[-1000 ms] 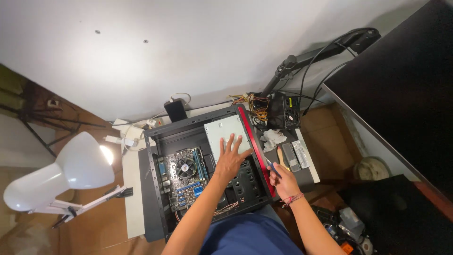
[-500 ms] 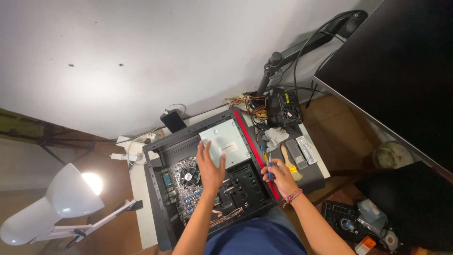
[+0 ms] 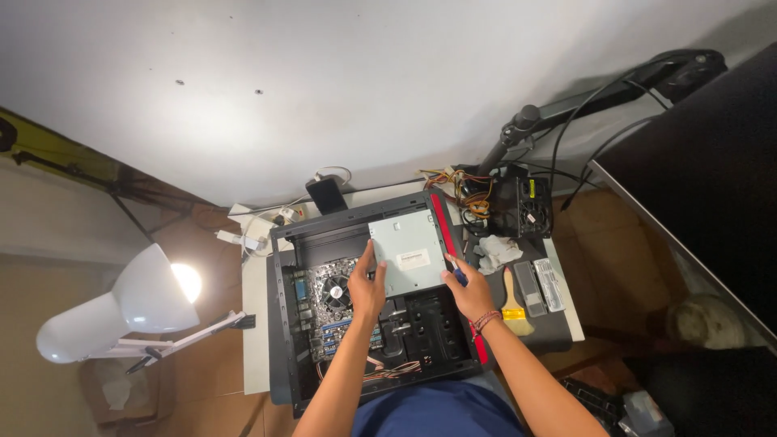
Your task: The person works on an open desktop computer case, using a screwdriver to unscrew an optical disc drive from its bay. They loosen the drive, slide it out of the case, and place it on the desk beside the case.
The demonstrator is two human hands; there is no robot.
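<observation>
Your left hand [image 3: 368, 287] spreads wide against the 9 o'clock edge of the grey drive [image 3: 409, 251], steadying it in the open computer case [image 3: 283, 324]. Your right hand [image 3: 468, 290], at its 4 o'clock corner, grips 1 blue screwdriver [image 3: 457, 273].

White table [image 3: 252, 324] under computer case [image 3: 279, 324], brush [image 3: 513, 306], power supply [image 3: 522, 206].

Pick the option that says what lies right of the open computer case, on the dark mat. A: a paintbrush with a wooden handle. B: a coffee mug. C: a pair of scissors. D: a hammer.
A: a paintbrush with a pale wooden handle lies on the dark mat, just right of the computer case and the right hand.
</observation>
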